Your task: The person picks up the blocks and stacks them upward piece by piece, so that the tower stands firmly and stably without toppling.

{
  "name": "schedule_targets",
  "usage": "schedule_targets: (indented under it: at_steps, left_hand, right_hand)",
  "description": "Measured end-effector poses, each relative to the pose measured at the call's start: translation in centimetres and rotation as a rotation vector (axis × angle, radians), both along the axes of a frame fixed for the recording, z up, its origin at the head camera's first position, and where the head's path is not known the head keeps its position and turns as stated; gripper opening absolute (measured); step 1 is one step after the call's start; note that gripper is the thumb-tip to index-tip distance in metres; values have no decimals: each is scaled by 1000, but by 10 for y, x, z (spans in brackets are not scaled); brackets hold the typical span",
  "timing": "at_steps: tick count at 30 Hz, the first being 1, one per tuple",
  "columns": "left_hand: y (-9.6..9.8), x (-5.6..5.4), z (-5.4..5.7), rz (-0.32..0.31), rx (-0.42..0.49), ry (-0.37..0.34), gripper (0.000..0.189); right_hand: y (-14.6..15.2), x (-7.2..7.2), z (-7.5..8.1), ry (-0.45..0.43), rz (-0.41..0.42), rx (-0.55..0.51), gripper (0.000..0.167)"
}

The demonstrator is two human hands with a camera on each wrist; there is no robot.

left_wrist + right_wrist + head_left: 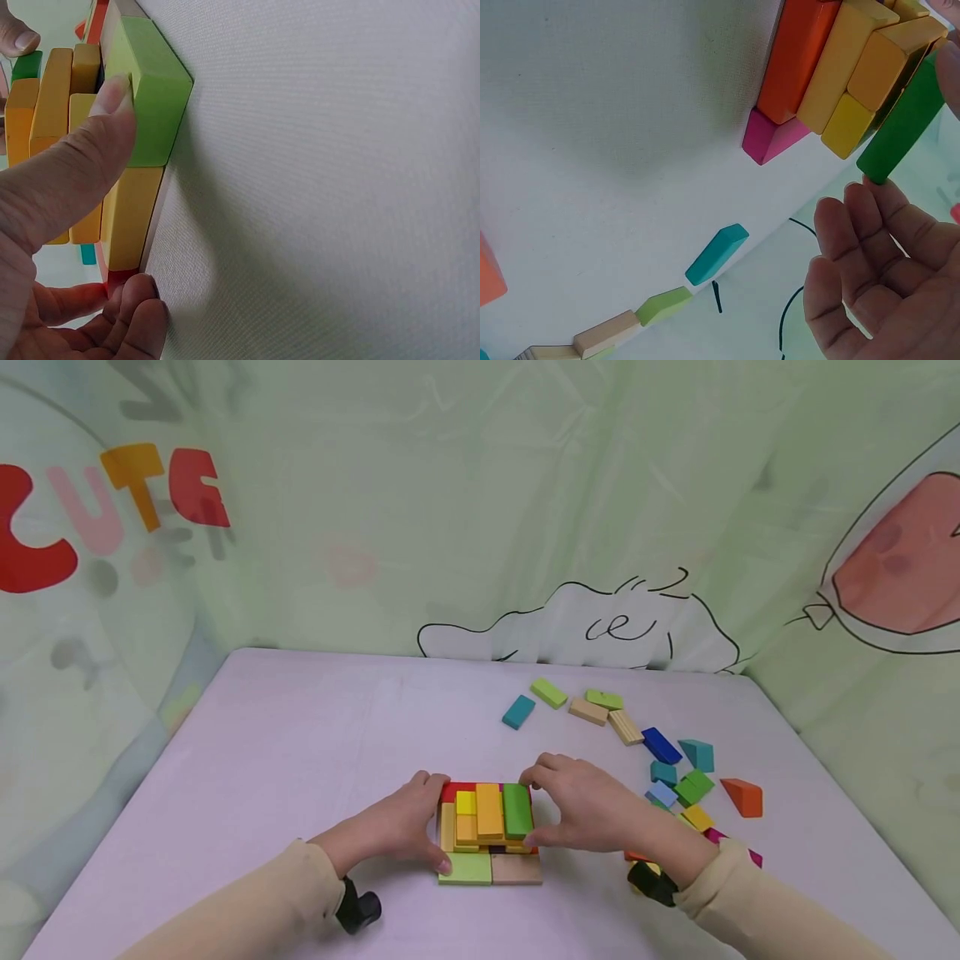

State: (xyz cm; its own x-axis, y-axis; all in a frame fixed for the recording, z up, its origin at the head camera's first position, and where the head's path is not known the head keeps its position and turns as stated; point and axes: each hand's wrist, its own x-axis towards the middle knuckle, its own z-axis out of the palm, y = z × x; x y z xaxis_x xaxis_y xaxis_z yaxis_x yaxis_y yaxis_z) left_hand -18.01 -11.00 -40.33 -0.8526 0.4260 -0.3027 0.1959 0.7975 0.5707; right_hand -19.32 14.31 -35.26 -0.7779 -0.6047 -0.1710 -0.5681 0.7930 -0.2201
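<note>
A layered stack of wooden blocks (467,829) stands on the table between the two hands. At its front lie a light green block (465,869) and a tan block (516,869); a red block (459,791) shows at the back. The left hand (405,820) spans the stack's left side, thumb on the light green block and fingertips at the red end in the left wrist view. On the top layer, the right hand (588,806) pinches a dark green block (904,124) by its ends, beside an orange block (489,811).
Loose blocks are scattered at the right and back, among them a teal block (518,712), a dark blue block (662,746) and an orange wedge (742,797). Several lie close to the right forearm, partly hidden. A printed curtain (480,510) hangs behind the table (315,727).
</note>
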Motion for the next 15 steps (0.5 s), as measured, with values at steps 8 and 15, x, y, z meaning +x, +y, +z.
schedule_targets:
  at_steps: [8, 15]
  left_hand:
    - [-1, 0, 0, -4, -1, -2, 107]
    - [-1, 0, 0, -9, 3, 0, 107]
  right_hand:
    - [-3, 2, 1, -2, 7, -7, 61]
    - [-6, 2, 0, 5, 5, -1, 61]
